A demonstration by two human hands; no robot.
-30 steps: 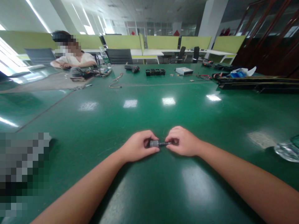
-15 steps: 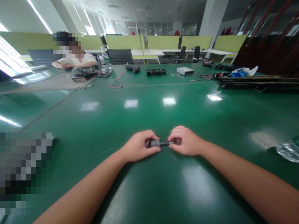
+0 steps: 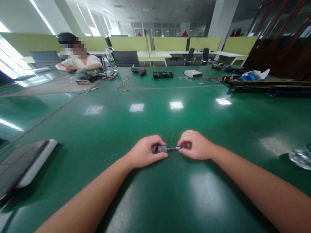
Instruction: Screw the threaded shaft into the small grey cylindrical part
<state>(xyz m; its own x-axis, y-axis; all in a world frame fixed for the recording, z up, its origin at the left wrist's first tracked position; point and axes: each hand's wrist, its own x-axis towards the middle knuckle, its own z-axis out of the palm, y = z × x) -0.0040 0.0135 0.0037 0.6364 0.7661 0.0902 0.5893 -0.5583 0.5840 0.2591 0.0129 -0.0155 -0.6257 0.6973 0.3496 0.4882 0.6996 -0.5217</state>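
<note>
Between my hands lies a small tool-like piece, a grey cylinder [image 3: 162,149] with a thin dark shaft [image 3: 173,149] pointing right. My left hand [image 3: 144,151] is closed round the cylinder's left part, thumb and fingers on opposite sides, hiding its rear end. With thumb and fingertips, my right hand [image 3: 196,145] pinches the far end of the shaft, whose tip is hidden in the grip. A short stretch of shaft shows between the two hands. Both hands are low over the green tabletop [image 3: 155,123]; whether they rest on it I cannot tell.
At the left lies a flat dark panel-like device [image 3: 24,165]; a clear plastic item [image 3: 301,158] is at the right edge. Farther back are a black block [image 3: 163,75], a white box [image 3: 193,74] and long black strips [image 3: 269,86]. A person [image 3: 81,63] sits back left.
My right hand has shifted slightly right, and a little more of the shaft shows between the hands. My left hand stays almost where it was on the cylinder.
</note>
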